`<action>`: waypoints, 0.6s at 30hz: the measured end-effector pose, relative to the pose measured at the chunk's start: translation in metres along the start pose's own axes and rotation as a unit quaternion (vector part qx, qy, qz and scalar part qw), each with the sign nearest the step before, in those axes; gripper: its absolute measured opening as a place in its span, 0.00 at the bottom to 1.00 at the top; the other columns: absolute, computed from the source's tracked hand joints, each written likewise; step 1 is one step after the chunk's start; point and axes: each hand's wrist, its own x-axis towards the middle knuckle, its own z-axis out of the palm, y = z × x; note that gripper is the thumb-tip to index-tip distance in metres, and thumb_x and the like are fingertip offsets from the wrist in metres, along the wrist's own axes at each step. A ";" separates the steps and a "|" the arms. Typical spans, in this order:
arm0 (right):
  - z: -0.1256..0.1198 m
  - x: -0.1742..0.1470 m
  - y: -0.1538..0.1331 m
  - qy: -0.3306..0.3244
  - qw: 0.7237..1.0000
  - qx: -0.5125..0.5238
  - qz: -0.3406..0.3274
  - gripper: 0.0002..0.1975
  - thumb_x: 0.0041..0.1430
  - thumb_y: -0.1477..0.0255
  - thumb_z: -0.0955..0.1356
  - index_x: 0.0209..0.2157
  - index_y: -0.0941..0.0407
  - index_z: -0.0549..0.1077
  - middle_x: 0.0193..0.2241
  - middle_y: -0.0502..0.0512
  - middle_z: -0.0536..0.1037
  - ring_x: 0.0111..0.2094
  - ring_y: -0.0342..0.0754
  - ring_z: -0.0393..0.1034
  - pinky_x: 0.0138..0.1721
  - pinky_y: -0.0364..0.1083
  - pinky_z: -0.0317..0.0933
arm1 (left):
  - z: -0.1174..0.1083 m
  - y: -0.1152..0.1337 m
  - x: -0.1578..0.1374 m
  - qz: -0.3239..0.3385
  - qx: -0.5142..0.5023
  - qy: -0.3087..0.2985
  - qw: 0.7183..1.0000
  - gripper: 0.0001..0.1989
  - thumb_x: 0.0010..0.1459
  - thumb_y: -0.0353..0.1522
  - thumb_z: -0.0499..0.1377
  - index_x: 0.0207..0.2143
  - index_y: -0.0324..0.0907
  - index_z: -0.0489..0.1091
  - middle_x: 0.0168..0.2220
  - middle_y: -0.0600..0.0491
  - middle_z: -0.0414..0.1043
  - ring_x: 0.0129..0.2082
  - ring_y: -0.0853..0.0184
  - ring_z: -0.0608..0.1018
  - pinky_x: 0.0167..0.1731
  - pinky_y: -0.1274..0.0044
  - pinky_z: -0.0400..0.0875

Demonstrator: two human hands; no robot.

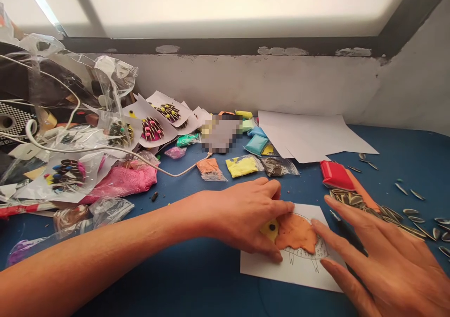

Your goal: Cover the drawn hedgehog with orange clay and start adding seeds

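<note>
Orange clay (298,232) lies between the loosely spread left hand (248,214) and splayed right hand (393,261).

Orange clay (298,232) looks matt (slightly lumpy), the drawing paper (258,266) smooth, the red packet (336,175) glossy plastic.

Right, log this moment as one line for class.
left hand: over left side of drawing sheet, at yellow clay | right hand: spread, beside orange clay | nearby: red packet, striped seeds

Left hand (248,211) — orange clay (297,233) between — right hand (390,256)
</note>
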 end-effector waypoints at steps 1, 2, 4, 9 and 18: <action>-0.001 0.001 -0.001 0.006 1.000 0.002 -0.003 0.23 0.64 0.67 0.63 0.59 0.57 0.69 0.63 0.71 0.64 0.59 0.70 0.63 0.51 0.63 0.58 | 0.000 0.000 0.000 -0.001 0.001 0.000 1.000 0.24 0.57 0.45 0.64 0.50 0.39 0.68 0.42 0.50 0.60 0.42 0.63 0.66 0.40 0.77 0.62; -0.001 0.003 -0.003 0.008 1.000 0.005 -0.011 0.24 0.64 0.68 0.63 0.60 0.57 0.68 0.65 0.71 0.62 0.60 0.70 0.61 0.52 0.63 0.57 | 0.000 0.000 0.000 -0.001 0.001 -0.001 1.000 0.24 0.57 0.45 0.64 0.49 0.39 0.68 0.42 0.49 0.60 0.42 0.63 0.66 0.40 0.77 0.62; -0.001 0.005 -0.006 0.007 0.999 0.011 -0.038 0.25 0.64 0.68 0.64 0.62 0.58 0.67 0.65 0.70 0.62 0.62 0.67 0.60 0.54 0.62 0.56 | -0.001 0.001 0.000 0.002 0.002 -0.002 1.000 0.23 0.58 0.45 0.63 0.48 0.38 0.68 0.43 0.49 0.60 0.42 0.63 0.67 0.41 0.77 0.62; 0.000 0.001 -0.003 0.010 0.998 0.023 -0.051 0.23 0.64 0.69 0.63 0.60 0.57 0.69 0.64 0.68 0.64 0.62 0.66 0.60 0.55 0.61 0.57 | -0.003 0.001 0.000 0.002 -0.001 -0.001 1.000 0.22 0.57 0.43 0.64 0.47 0.39 0.68 0.42 0.50 0.60 0.42 0.63 0.66 0.40 0.77 0.62; -0.008 0.001 0.001 0.027 0.998 0.057 -0.025 0.20 0.61 0.74 0.66 0.55 0.52 0.73 0.60 0.60 0.70 0.58 0.60 0.65 0.56 0.57 0.56 | -0.013 -0.013 -0.007 0.006 -0.083 -0.011 0.996 0.34 0.56 0.33 0.63 0.64 0.38 0.59 0.49 0.47 0.66 0.46 0.63 0.71 0.45 0.75 0.66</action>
